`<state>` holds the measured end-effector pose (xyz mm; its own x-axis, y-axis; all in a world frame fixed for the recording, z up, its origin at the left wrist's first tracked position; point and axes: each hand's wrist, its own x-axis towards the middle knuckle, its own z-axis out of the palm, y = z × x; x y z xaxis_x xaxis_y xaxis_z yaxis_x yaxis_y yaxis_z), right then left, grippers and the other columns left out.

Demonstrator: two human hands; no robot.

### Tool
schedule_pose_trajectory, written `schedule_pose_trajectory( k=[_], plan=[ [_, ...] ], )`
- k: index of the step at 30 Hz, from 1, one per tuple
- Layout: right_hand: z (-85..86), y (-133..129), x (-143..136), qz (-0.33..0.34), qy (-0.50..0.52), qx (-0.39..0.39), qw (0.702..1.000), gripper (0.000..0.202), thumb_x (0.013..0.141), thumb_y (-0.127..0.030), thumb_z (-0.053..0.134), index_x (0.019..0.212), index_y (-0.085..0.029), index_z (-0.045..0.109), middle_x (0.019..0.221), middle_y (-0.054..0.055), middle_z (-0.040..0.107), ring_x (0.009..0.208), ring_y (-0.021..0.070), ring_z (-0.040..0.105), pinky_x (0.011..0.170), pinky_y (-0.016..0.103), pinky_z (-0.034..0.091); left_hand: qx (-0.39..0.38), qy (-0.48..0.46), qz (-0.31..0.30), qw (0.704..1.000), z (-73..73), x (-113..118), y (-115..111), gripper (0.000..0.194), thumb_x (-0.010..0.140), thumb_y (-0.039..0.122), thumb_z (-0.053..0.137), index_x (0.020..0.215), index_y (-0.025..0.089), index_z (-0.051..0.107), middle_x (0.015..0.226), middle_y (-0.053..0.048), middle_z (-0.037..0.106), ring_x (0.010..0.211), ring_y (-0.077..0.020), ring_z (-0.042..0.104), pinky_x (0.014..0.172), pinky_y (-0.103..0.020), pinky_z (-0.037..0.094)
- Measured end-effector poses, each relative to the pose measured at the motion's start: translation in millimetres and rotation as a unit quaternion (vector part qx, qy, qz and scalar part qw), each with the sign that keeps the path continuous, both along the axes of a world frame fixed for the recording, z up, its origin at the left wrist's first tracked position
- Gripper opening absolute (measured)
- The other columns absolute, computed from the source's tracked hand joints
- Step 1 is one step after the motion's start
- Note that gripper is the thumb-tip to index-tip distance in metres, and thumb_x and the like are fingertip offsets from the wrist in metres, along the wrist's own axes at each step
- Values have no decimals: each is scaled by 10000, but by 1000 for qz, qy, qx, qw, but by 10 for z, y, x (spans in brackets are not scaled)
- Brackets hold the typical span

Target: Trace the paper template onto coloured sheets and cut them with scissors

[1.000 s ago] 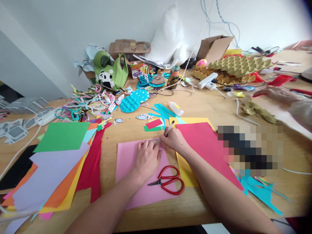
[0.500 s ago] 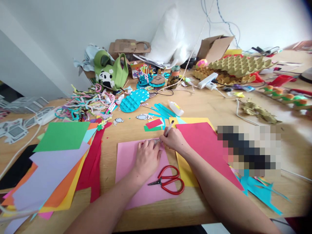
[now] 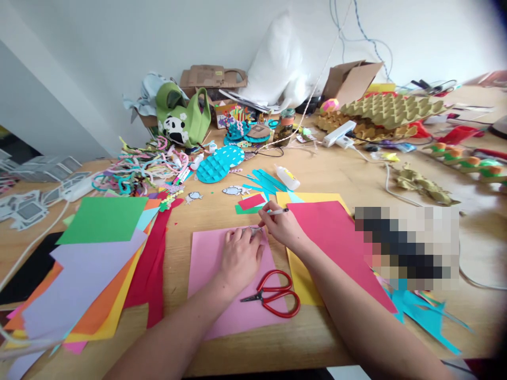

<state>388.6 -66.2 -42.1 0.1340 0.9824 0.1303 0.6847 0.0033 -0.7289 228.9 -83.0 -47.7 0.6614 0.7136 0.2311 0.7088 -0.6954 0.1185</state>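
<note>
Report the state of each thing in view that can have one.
Left hand: resting on pink paper
Right hand: closed around pen
Pen: held, nearly level
Pink paper: flat, partly covered
Scissors: lying down, blades apparently closed
Glue bottle: lying on its side
Jar: upright
Green bag: standing, handles up
Power strip: plug inserted

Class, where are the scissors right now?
In the head view, the red-handled scissors lie across the right edge of the pink sheet, below and right of the left hand.

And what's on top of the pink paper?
The left hand and part of the red-handled scissors are on the pink paper. A small whitish piece peeks out beyond the hand, which covers the rest, so its full shape can't be seen.
</note>
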Motion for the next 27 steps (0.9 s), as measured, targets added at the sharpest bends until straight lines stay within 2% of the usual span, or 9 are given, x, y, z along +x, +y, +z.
schedule_pose_trajectory(
  k=[4,7,12,15,19,22,25,27],
  plan=[
    [-11,-2,-21,1,-92,-5,996,123,910,-282,417,859,-206,500,693,26,703,609,166,649,554,217,371,5,-3,-6,1000,-12,-8,-7,242,917,286,474,1117,212,588,1061,-82,601,985,-251,498,852,-428,396],
    [-6,-7,-32,-4,-148,-9,989,149,912,-295,415,872,-198,521,679,39,689,631,189,651,543,224,351,12,-3,-6,1000,-29,-14,-34,276,924,297,454,1142,185,580,1143,-109,580,1012,-257,496,891,-431,393],
    [23,-27,-47,-2,-184,-10,983,175,912,-305,405,866,-193,532,671,47,676,607,199,638,530,236,331,9,0,1,1000,-33,-11,-92,329,922,309,447,1203,163,538,1128,-127,562,1016,-266,511,878,-422,409],
    [25,-31,-46,0,-173,-4,985,175,900,-306,406,849,-199,534,648,38,668,600,200,636,531,237,338,12,6,10,1000,-43,2,-111,343,927,315,431,1192,124,535,1071,-140,572,977,-269,529,864,-419,414],
    [-4,-21,-21,13,-148,6,989,101,838,-254,442,831,-208,532,615,17,659,581,188,628,532,238,355,27,11,15,999,-53,24,-122,367,928,330,429,1178,82,532,1089,-187,583,1036,-301,513,890,-450,401],
    [-23,-10,-3,14,-120,12,993,80,774,-208,479,838,-211,526,645,13,675,616,188,636,562,243,386,16,11,16,1000,-30,32,-122,311,916,333,454,1066,91,579,1017,-173,611,988,-298,526,855,-446,419],
    [11,6,-16,10,-34,-10,999,67,787,-230,483,833,-210,528,659,9,687,587,172,628,566,246,415,11,4,19,1000,-3,30,-125,287,918,339,448,994,104,594,955,-152,625,939,-287,543,800,-426,446],
    [70,29,-53,16,35,-40,998,102,811,-279,486,808,-201,551,644,11,679,527,152,603,537,243,423,7,10,30,999,1,27,-135,293,925,343,430,987,107,592,1007,-168,630,930,-286,566,766,-415,464]
  ],
)
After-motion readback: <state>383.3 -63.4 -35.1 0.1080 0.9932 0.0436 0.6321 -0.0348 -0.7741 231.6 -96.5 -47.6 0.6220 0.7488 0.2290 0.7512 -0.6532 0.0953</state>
